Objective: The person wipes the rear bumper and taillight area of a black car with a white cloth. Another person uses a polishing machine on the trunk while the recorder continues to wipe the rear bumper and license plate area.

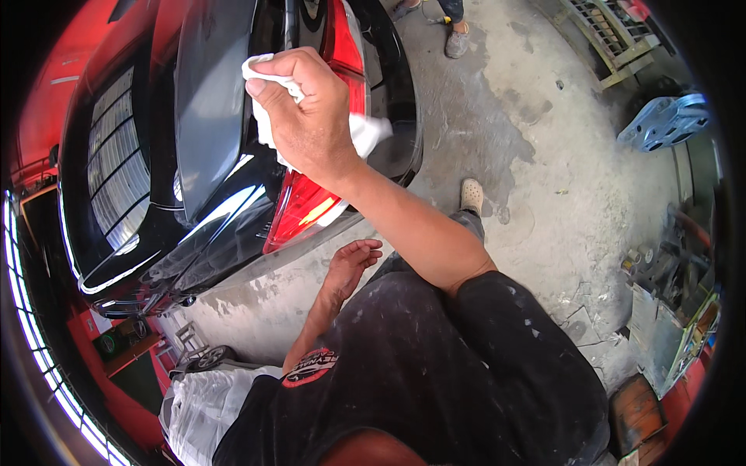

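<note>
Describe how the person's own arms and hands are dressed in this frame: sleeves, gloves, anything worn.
Both hands are bare: no gloves, rings or watch show on the right hand or the left hand. Both forearms are uncovered too. The right arm emerges from the short sleeve of a black T-shirt flecked with pale paint or dust spots; a round red-and-white printed emblem sits on the shirt near the left arm.

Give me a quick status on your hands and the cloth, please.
Right hand gripping white cloth against black car, by red tail light. Left hand empty, hanging free. Nothing in the way.

Soft white cloth (pixel 361 132), glossy black car body (pixel 217 233), rough grey concrete floor (pixel 528 155)
</note>
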### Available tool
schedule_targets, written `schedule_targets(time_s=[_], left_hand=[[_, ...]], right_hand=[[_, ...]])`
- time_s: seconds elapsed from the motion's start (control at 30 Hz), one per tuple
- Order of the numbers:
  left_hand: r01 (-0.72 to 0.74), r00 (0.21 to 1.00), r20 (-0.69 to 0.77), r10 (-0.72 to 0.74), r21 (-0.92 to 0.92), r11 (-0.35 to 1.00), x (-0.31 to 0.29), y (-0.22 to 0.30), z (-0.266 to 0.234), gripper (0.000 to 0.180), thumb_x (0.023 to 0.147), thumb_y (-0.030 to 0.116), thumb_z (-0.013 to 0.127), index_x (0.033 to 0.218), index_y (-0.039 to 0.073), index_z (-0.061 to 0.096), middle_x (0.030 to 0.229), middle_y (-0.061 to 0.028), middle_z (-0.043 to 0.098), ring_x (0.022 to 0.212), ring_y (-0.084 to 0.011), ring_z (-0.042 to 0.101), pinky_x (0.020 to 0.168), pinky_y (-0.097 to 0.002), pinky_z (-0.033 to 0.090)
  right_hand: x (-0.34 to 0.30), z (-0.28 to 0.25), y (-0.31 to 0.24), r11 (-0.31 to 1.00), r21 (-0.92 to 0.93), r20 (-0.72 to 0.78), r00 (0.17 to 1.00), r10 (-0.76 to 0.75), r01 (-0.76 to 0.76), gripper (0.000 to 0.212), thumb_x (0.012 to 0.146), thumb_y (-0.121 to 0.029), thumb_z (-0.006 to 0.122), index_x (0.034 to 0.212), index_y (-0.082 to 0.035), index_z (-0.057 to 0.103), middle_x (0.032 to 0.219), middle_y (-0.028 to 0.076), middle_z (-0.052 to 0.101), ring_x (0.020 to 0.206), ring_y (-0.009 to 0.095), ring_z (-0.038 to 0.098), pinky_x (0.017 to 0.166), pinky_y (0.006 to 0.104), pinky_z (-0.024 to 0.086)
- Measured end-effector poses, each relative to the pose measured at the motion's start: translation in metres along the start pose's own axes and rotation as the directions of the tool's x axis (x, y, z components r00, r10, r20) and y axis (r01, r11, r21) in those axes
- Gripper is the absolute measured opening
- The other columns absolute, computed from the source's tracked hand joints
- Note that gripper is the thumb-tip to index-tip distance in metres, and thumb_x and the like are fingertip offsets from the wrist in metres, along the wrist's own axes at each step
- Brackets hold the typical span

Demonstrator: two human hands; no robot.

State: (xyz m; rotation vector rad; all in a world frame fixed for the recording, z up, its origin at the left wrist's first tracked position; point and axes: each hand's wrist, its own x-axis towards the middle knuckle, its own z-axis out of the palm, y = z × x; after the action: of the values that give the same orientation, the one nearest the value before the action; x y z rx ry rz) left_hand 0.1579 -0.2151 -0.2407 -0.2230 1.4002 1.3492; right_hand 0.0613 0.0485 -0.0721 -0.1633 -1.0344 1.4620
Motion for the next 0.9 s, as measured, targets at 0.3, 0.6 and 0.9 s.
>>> schedule_targets(time_s=[0.3,0.6,0.9], left_hand=[[-0.005,1.000,0.002,0.005,0.031,1.000,0.005,0.005,-0.003,0.023,0.103,0.010,0.055,0.119,-0.003,0.065,0.121,-0.0106,0.068,0.105,-0.0180,0.065,0.095,-0.0311,0.050],[-0.012,1.000,0.014,0.011,0.042,0.999,0.000,-0.005,-0.010,0.023,0.103,0.010,0.055,0.120,-0.003,0.064,0.123,-0.0124,0.067,0.109,-0.0211,0.065,0.098,-0.0334,0.051],[-0.086,0.996,-0.009,0.086,0.018,0.996,0.005,-0.006,-0.005,0.020,0.101,0.009,0.057,0.116,0.000,0.067,0.117,-0.0090,0.069,0.104,-0.0199,0.066,0.093,-0.0330,0.051]], right_hand=[[0.009,0.008,0.008,0.993,0.044,-0.070,0.991,0.112,-0.109,0.018,0.084,-0.009,0.070,0.097,0.004,0.066,0.092,0.019,0.070,0.087,0.029,0.071,0.078,0.0373,0.054],[0.062,-0.008,0.010,0.908,0.109,0.044,0.915,0.401,-0.404,0.019,0.085,-0.010,0.071,0.098,0.003,0.070,0.085,0.016,0.071,0.071,0.025,0.069,0.065,0.0375,0.052],[0.080,-0.007,0.049,0.894,-0.318,-0.005,0.944,0.331,-0.315,0.018,0.088,-0.005,0.065,0.102,0.005,0.071,0.095,0.022,0.072,0.091,0.035,0.072,0.082,0.0382,0.054]])
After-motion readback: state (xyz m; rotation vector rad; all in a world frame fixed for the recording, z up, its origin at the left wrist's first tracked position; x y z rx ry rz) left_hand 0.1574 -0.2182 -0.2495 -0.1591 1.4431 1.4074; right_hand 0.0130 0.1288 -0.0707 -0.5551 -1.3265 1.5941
